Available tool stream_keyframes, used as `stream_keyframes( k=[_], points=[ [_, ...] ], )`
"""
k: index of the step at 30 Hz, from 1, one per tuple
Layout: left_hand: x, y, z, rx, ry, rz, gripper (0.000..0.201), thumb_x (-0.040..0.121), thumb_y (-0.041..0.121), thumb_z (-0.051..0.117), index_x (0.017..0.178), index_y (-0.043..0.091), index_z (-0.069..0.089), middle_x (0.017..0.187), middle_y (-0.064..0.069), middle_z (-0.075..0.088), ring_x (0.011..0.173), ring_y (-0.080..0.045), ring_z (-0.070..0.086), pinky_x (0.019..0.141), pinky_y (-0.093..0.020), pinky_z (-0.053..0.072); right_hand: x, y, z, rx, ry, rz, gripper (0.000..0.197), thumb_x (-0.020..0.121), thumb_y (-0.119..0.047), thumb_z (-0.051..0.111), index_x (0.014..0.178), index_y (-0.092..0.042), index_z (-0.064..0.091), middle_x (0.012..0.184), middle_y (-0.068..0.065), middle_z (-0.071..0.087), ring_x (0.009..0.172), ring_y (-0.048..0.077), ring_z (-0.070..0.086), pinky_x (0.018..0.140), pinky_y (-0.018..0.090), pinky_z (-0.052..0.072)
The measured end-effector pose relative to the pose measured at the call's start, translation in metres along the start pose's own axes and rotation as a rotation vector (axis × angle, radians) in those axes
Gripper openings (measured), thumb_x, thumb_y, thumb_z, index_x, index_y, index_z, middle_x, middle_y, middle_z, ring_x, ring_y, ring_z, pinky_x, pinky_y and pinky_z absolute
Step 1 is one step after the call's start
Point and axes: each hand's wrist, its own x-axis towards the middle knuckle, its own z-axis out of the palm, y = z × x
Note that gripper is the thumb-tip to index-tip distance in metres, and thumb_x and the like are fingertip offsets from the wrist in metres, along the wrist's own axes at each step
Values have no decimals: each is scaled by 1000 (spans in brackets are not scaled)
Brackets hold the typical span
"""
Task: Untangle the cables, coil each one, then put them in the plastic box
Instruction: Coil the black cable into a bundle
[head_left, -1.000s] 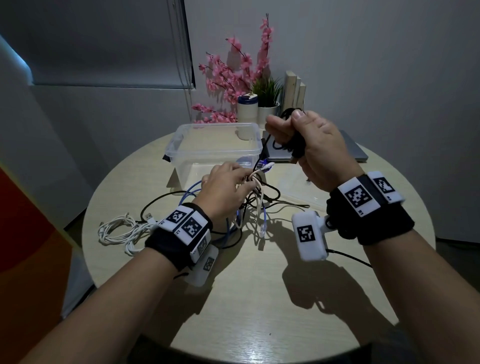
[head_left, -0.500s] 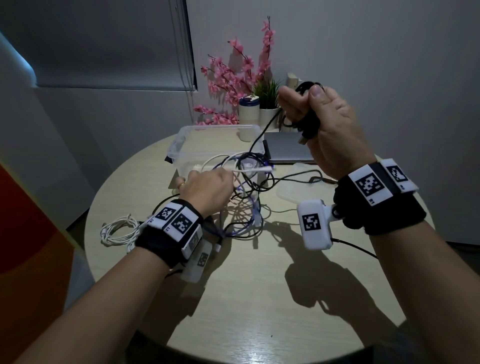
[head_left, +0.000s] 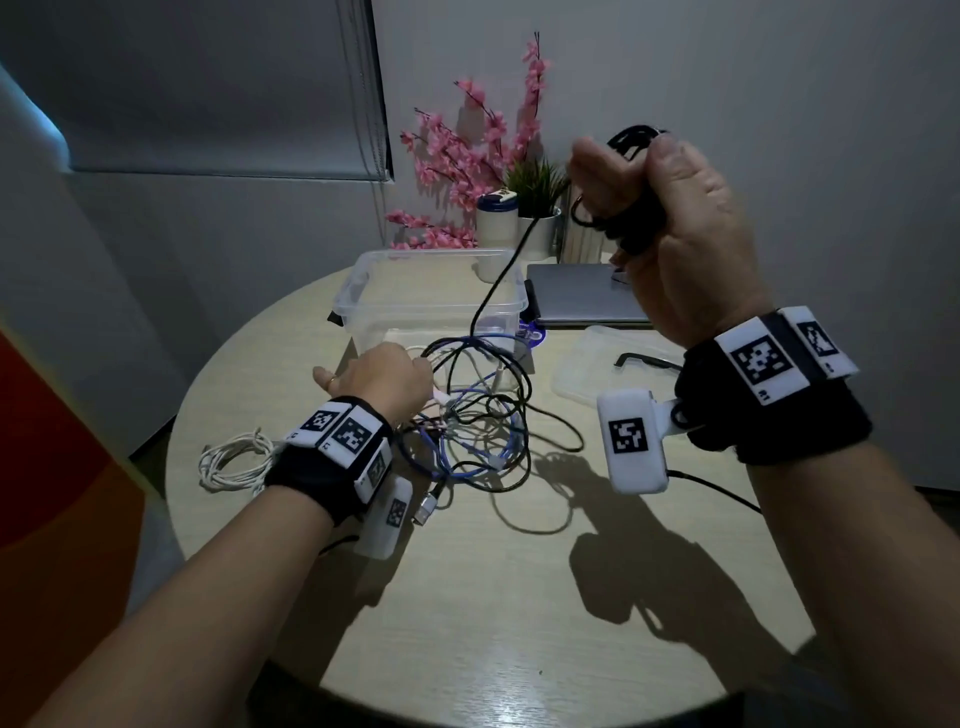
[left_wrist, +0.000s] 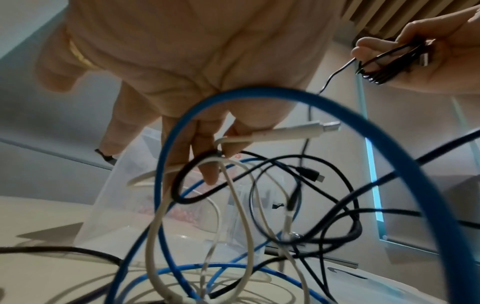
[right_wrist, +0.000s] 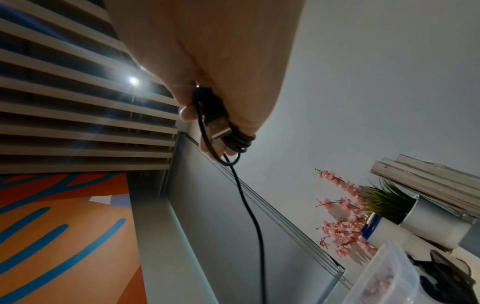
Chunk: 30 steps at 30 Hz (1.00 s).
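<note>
My right hand (head_left: 654, 208) is raised high over the table's far side and grips a partly coiled black cable (head_left: 631, 228), its USB plug (right_wrist: 221, 127) poking out of the fist. The cable's free length (head_left: 493, 280) runs down into a tangle of blue, black and white cables (head_left: 478, 426) on the table. My left hand (head_left: 379, 374) sits low at the tangle's left edge, in front of the clear plastic box (head_left: 431, 291), and pinches a white cable (left_wrist: 262, 136) near its plug. A blue cable (left_wrist: 285, 98) arches close under the left wrist.
A coiled white cable (head_left: 234, 462) lies at the table's left edge. The box lid (head_left: 597, 369) rests right of the tangle, a closed laptop (head_left: 582, 296) behind it. Pink flowers (head_left: 467, 156), a cup and a potted plant stand at the back.
My right hand has risen and moved right, drawing the black cable taut out of the tangle. My left hand has slid left and back, holding the tangle down.
</note>
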Motion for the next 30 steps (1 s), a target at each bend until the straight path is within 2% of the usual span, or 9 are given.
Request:
stream_keyframes(
  k=[4,8,12,14,17,19,23,27,30],
  points=[
    [-3,-2,1,-29,76,49,23,91,41,40,99,23,52,105,-5,66,113,-31,53,109,-60,7,-2,6,0,-42,-5,60,23,102,-19,33,82,-14,45,94,4,74,100,22,68,90,36,49],
    [-29,16,-12,-634,270,467,28,97,37,33,111,20,51,109,3,63,109,-17,55,105,-42,32,-9,16,6,-50,-15,157,24,102,-17,35,83,-13,48,95,7,73,101,23,67,88,30,51],
    [-55,35,-25,-1131,-90,573,43,94,56,36,119,22,45,102,0,71,99,-8,65,88,-23,43,-15,18,10,-144,30,230,26,103,-17,32,82,-16,47,101,6,69,101,16,66,74,16,49],
    [-57,38,-24,-1122,-140,585,33,94,37,53,121,20,44,85,3,72,84,-9,68,79,-30,50,-15,20,10,-131,42,233,27,103,-15,32,82,-15,48,99,4,70,99,15,67,75,16,50],
    [-54,39,-19,-1046,-43,587,11,93,14,59,99,23,56,63,6,64,64,-10,64,66,-34,54,-15,21,7,-85,35,230,29,103,-16,31,80,-12,49,89,6,71,93,21,68,79,24,52],
    [-52,37,-16,-1000,-35,550,11,92,12,60,88,22,60,63,3,61,60,-9,60,61,-32,53,-13,20,5,-56,45,223,30,103,-18,33,80,-11,50,74,4,67,79,21,66,77,31,53],
    [-48,33,-10,-800,6,521,12,92,18,60,82,12,62,70,-6,63,63,-16,58,70,-43,56,-11,18,6,104,136,250,31,102,-21,36,76,-8,48,54,0,45,50,13,50,71,38,56],
    [-45,31,-9,-726,57,480,11,91,14,57,81,11,58,74,-16,68,54,-11,62,56,-30,56,-17,16,13,186,154,293,32,103,-21,36,76,-7,46,53,-1,38,46,10,37,60,31,54],
    [-43,28,-10,-842,44,359,9,94,11,51,85,12,51,71,-14,68,52,-14,65,53,-30,55,-20,17,13,241,149,334,31,102,-23,36,78,-8,46,55,-1,38,46,9,38,55,27,50]
  ],
)
